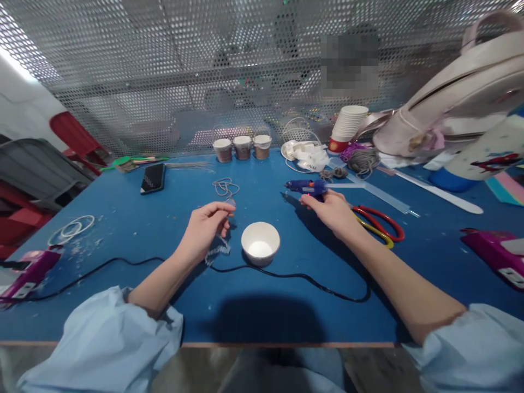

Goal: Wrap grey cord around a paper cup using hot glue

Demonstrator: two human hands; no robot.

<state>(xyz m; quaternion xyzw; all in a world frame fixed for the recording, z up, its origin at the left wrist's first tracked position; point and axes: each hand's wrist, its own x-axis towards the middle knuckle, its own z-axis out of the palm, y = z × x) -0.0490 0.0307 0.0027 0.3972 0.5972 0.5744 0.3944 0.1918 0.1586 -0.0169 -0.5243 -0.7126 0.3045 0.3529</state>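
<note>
My right hand [333,213] is wrapped round a blue hot glue gun [309,188], whose nozzle points left above the table. My left hand [207,226] is closed, thumb and forefinger pinched together; what sits between the fingertips is too small to make out. A loose coil of thin grey cord [225,188] lies just beyond these fingertips. Beneath the left hand is a pale, lacy strip [218,250], partly hidden. Between my hands a white paper cup [261,243] stands upright with its opening facing up.
A black cable [303,275] crosses the blue table [262,316]. Three small wrapped cups [242,147] stand at the back. Red-and-yellow-handled scissors [379,224] lie by my right wrist. A phone [153,178], stacked cups [347,128], grey yarn [363,161] and a bag [446,103] are farther off.
</note>
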